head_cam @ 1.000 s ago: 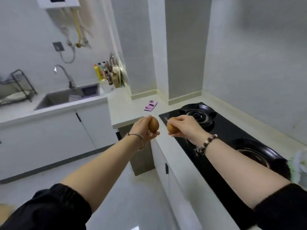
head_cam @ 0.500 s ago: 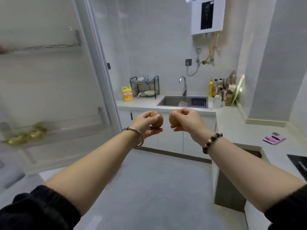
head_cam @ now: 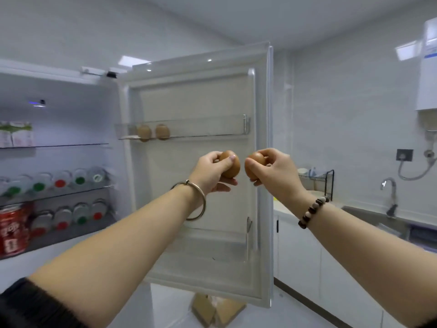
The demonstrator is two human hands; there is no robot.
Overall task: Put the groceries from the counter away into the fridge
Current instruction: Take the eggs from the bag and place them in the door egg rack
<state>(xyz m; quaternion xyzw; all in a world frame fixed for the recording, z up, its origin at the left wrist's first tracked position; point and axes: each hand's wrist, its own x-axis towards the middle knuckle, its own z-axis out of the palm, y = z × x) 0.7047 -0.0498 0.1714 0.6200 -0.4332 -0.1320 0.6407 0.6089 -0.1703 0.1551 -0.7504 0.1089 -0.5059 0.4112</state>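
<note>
Your left hand [head_cam: 211,172] curls its fingers [head_cam: 212,159] round one brown egg [head_cam: 231,167]; your right hand [head_cam: 274,171] pinches a second egg [head_cam: 255,165]. Up-left of your fingers, two more eggs [head_cam: 144,132] sit in the door shelf [head_cam: 201,131].

Bright, cool, even light all around me here, a ceiling panel [head_cam: 134,61] glaring white above the fridge door [head_cam: 201,95] and a small bluish lamp [head_cam: 39,104] glowing inside the fridge [head_cam: 71,124]. Shadows are soft and faint across the white walls [head_cam: 343,114]. The wide lens bows the door's edges and the walls, and the bottles [head_cam: 59,181] on my left and the tap [head_cam: 389,195] on my right smear into soft blur
</note>
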